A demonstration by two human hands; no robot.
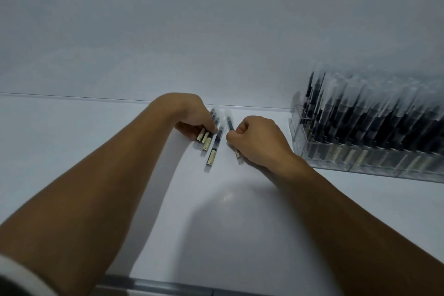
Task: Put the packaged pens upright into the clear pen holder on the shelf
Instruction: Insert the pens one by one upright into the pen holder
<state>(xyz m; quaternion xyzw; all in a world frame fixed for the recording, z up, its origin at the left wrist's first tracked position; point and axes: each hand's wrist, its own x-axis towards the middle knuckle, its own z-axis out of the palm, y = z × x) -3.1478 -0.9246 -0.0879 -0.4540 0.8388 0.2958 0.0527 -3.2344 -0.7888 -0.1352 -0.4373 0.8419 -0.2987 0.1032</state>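
Observation:
Several packaged pens [208, 140] with dark barrels and cream labels lie flat on the white shelf [96, 132], near its back wall. My left hand [195, 119] curls its fingers over the bunch of them. One longer pen [213, 149] lies loose just right of that bunch. My right hand [258, 138] grips a single packaged pen [230, 122], whose ends stick out past the fist. The clear pen holder [341, 158] stands at the right, packed with several upright packaged pens.
The shelf's back wall [216, 31] rises right behind the pens. The shelf's front edge [168, 286] runs along the bottom of the view. Bare white shelf surface spreads to the left and in front of my hands.

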